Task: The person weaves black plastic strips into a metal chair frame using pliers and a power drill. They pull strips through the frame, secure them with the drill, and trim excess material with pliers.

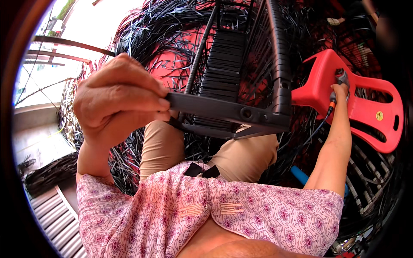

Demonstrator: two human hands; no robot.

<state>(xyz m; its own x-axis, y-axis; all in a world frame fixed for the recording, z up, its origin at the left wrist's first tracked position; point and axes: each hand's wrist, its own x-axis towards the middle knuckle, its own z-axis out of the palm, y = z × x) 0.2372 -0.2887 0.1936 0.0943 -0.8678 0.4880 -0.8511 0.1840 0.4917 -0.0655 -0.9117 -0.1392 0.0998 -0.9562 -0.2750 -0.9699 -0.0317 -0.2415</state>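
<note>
In front of my lap stands a black frame (pixel 215 106), its right-hand post wrapped in flat strip and its inside crossed by close-set black bands (pixel 221 64). My left hand (pixel 122 96) is closed, thumb and fingers pinching the left end of the frame's near bar. A round hole shows toward the right of that bar. Over on the right, my right hand (pixel 340 91) is wrapped around a grey and orange hand tool (pixel 342 77) with a dark tip and a cable. The tool rests against a red plastic chair (pixel 320 84). What kind of tool it is, I cannot make out.
Tangled black plastic strips (pixel 142 34) heap around the frame over a red surface. A blue object (pixel 300 175) lies below my right forearm. At the lower left is a slatted light surface (pixel 56 219). Part of another person (pixel 340 20) shows at the far right.
</note>
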